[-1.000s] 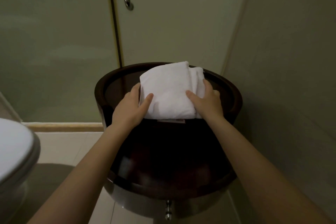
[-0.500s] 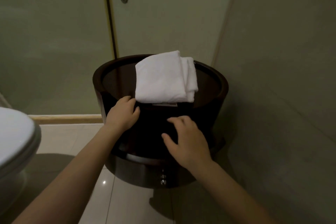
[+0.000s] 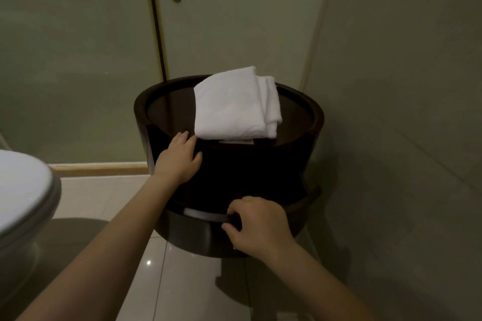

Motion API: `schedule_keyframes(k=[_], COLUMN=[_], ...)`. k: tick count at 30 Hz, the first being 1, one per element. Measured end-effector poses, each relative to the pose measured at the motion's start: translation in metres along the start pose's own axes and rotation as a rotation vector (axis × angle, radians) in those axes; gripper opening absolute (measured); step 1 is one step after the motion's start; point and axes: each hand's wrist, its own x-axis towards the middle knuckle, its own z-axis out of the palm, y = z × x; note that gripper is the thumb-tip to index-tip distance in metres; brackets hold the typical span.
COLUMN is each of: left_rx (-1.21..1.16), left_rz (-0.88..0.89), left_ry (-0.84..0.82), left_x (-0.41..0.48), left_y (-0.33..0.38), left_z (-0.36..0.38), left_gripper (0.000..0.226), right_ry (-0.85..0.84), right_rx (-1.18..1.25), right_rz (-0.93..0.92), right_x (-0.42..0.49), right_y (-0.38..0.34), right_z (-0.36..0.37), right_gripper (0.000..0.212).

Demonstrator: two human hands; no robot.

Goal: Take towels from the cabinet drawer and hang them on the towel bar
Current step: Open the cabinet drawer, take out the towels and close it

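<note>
My right hand [image 3: 258,227] curls its fingers over the drawer [image 3: 190,234] rim. My left hand [image 3: 180,159] rests flat, fingers together, on the cabinet [image 3: 139,112] front. Beyond, 1 folded towel [image 3: 234,104] lies on top. I judge it soft, light and floppy, so I'd pinch a folded edge.

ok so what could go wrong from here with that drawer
1. The right hand curls over the rim of the part-open drawer. If the drawer slides in, the fingers could get pinched against the cabinet.
2. The towel sits right at the front edge of the cabinet top, close to the left hand. A jolt might knock it onto the floor.
</note>
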Motion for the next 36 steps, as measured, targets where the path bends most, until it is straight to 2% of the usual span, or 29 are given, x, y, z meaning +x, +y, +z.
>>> schedule_keyframes(k=[7,27,36], left_rx=[0.016,0.028,0.032], left_rz=[0.004,-0.014,-0.017], left_ry=[0.036,0.074,0.081], left_x=[0.001,0.000,-0.001], left_y=[-0.002,-0.001,0.000], left_z=[0.003,0.010,0.013], left_gripper=[0.054,0.055,0.057], right_ry=[0.028,0.142,0.151], right_rx=[0.011,-0.052,-0.085], right_rz=[0.059,0.213,0.203], right_x=[0.018,0.094,0.113], right_y=[0.004,0.028,0.039], right_z=[0.004,0.020,0.022], right_gripper=[0.025,0.032,0.035])
